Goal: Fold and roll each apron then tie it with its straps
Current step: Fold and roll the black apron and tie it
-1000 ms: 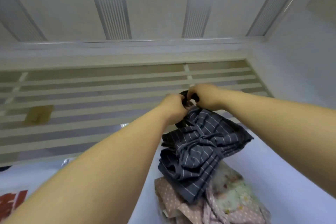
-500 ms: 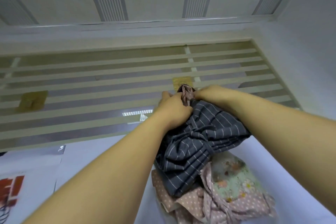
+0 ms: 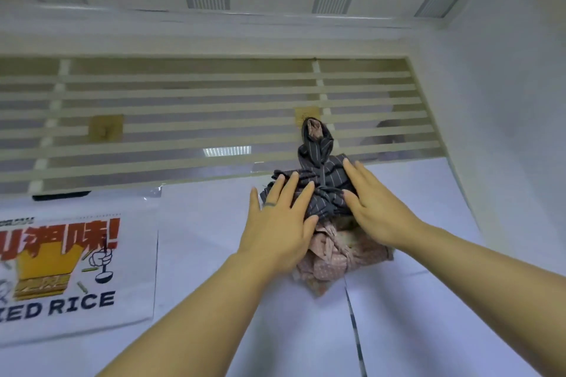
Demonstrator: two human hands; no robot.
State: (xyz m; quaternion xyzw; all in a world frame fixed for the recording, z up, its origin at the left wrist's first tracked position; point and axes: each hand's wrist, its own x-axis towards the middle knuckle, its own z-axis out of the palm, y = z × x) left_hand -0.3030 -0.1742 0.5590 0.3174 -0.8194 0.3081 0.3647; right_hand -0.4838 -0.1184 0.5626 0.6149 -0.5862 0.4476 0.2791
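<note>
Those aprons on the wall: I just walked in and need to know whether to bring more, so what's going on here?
A person has hung a tied dark striped apron from a hook on the slatted wall, above a pink dotted apron bundle. The left hand and right hand rest open and flat against its sides, gripping nothing.

I see a dark striped apron bundled and tied, hanging by its loop, a pink dotted apron bundled just below it.
</note>
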